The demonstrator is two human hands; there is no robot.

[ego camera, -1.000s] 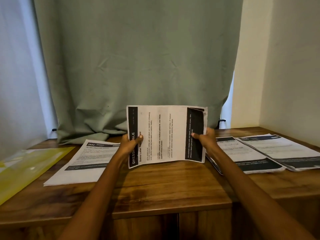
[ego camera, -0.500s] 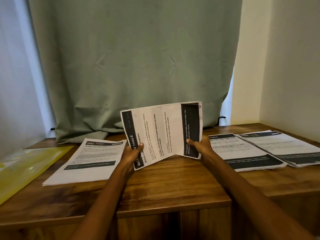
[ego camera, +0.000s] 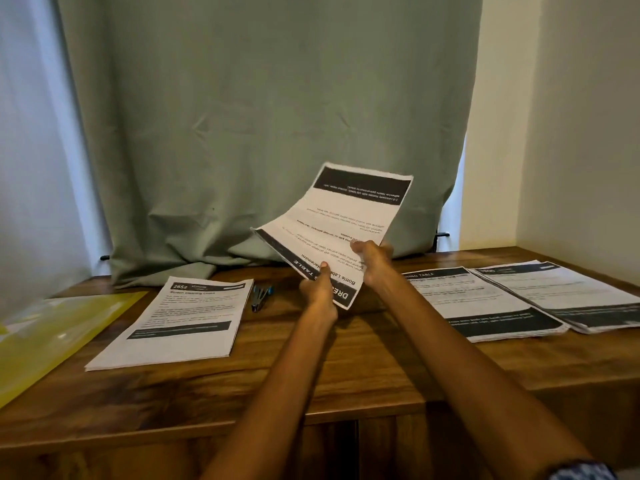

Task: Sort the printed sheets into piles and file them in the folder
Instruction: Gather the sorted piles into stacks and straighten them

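Observation:
I hold a small stack of printed sheets (ego camera: 346,216) in the air above the wooden table (ego camera: 346,368), tilted with its dark footer band uppermost. My left hand (ego camera: 320,289) pinches its lower edge by the dark header, thumb on top. My right hand (ego camera: 372,259) grips the edge just right of that. A pile headed 2652 (ego camera: 180,323) lies on the table to the left. Two overlapping piles (ego camera: 485,306) (ego camera: 575,296) lie to the right. A yellow folder (ego camera: 52,337) sits at the far left.
A blue and black stapler (ego camera: 260,296) lies beside the left pile. A green curtain (ego camera: 259,133) hangs behind the table. A cream wall (ego camera: 581,133) closes in the right side. The table's front edge runs just below my forearms.
The held sheets have turned from sideways to nearly upside down and risen to the right. My hands have come close together on one edge. The stapler now shows.

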